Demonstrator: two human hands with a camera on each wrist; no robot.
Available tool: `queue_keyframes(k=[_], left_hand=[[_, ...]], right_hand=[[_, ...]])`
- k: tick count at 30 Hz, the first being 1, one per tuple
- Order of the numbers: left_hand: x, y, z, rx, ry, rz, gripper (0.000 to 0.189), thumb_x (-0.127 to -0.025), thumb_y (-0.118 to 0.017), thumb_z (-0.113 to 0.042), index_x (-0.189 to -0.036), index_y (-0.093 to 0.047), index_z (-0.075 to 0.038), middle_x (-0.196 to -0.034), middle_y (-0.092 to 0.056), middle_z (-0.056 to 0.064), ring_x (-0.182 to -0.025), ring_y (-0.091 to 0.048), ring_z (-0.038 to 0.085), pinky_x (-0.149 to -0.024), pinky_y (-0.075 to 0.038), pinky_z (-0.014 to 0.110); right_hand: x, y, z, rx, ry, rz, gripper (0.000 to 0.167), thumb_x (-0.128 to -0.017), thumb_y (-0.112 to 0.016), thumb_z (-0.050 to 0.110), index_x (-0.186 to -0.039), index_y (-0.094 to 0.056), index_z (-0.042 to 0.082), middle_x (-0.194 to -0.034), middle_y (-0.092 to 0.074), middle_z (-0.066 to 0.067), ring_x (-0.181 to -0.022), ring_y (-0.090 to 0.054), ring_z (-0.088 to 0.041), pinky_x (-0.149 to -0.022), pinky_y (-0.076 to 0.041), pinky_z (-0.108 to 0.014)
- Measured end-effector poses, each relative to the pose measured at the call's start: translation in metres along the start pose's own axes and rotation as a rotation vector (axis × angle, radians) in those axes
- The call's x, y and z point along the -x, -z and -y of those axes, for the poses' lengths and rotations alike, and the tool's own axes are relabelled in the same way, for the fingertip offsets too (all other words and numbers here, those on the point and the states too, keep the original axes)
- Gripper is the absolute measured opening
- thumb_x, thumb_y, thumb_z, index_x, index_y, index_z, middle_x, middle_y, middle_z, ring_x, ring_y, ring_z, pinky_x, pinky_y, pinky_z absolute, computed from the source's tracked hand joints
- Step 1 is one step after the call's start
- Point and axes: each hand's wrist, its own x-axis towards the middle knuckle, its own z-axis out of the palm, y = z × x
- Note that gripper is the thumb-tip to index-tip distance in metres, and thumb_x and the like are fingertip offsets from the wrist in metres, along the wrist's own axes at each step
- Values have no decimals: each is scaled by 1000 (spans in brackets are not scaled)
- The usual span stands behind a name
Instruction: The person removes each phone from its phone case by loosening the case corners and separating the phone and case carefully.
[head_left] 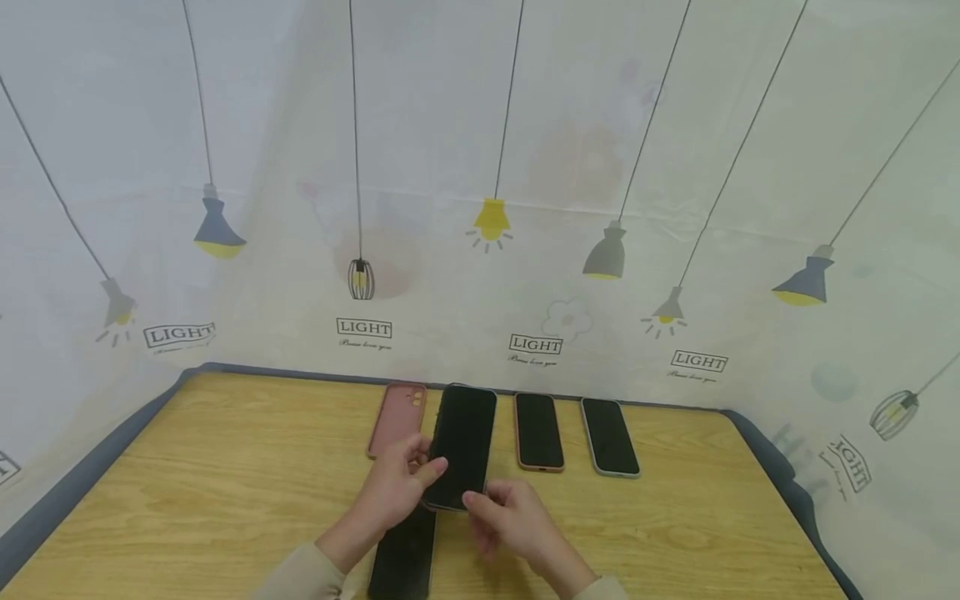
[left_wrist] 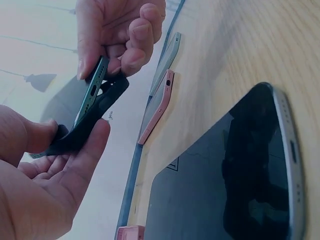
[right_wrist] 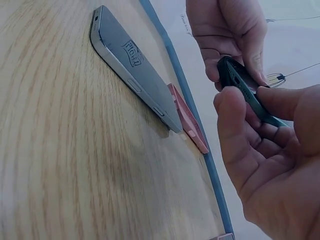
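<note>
Both hands hold a dark phone (head_left: 467,437) up over the table, its black screen facing me. My left hand (head_left: 393,483) grips its left edge, the thumb over the front. At the lower right corner my right hand (head_left: 513,518) pinches the phone and its cover between thumb and fingers. In the left wrist view a black phone case (left_wrist: 92,122) sits partly around the phone. Its bottom edge bends away, leaving the phone's green frame (left_wrist: 95,89) and charging port exposed. The right wrist view shows the same green edge (right_wrist: 254,100) between the hands.
A bare phone with silver sides (head_left: 403,557) lies below the hands. An empty pink case (head_left: 397,417) is at the back left. To the right lie a phone in a pink case (head_left: 539,432) and one in a pale case (head_left: 611,437). A printed curtain (head_left: 450,125) hangs behind the wooden table (head_left: 225,467).
</note>
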Motion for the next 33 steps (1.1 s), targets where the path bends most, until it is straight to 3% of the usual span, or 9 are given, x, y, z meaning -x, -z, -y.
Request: queue_keyframes(k=[4, 9, 19, 25, 33], left_hand=[[0, 1, -1, 7, 23, 22, 15, -98, -67, -3, -109, -66, 7, -95, -67, 10, -89, -66, 22, -75, -58, 39], [-1, 0, -3, 66, 69, 47, 22, -100, -61, 2, -118, -62, 14, -99, -69, 16, -86, -67, 24, -63, -60, 38], [-2, -2, -3, 197, 105, 46, 15, -101, -57, 4, -110, -60, 16, -89, -68, 17, -70, -67, 21, -58, -62, 42], [-6, 2, -4, 186, 151, 49, 21, -103, -54, 5, -118, -58, 19, -99, -69, 23, -79, -70, 26, -61, -63, 43], [-14, 4, 4, 193, 153, 52, 19, -105, -52, 3, -115, -58, 18, -95, -68, 23, -75, -72, 32, -60, -63, 45]], right_hand=[[2, 3, 1, -64, -5, 18, 37, -107, -58, 20, -93, -62, -14, -78, -72, -10, -56, -65, -11, -53, -57, -25], [4, 9, -1, -131, -6, 28, 31, -107, -58, 18, -95, -61, -10, -78, -72, -8, -58, -66, -11, -54, -58, -24], [6, 17, -2, -184, -26, -23, 28, -106, -59, 17, -93, -61, -8, -75, -69, -4, -58, -61, -9, -53, -53, -22], [9, 23, -2, -190, -35, -12, 25, -107, -57, 17, -92, -61, -3, -75, -68, -2, -58, -60, -9, -53, -53, -22], [15, 30, -4, -201, -26, 0, 24, -107, -56, 15, -91, -60, -1, -75, -67, -2, -58, -59, -9, -53, -53, -22]])
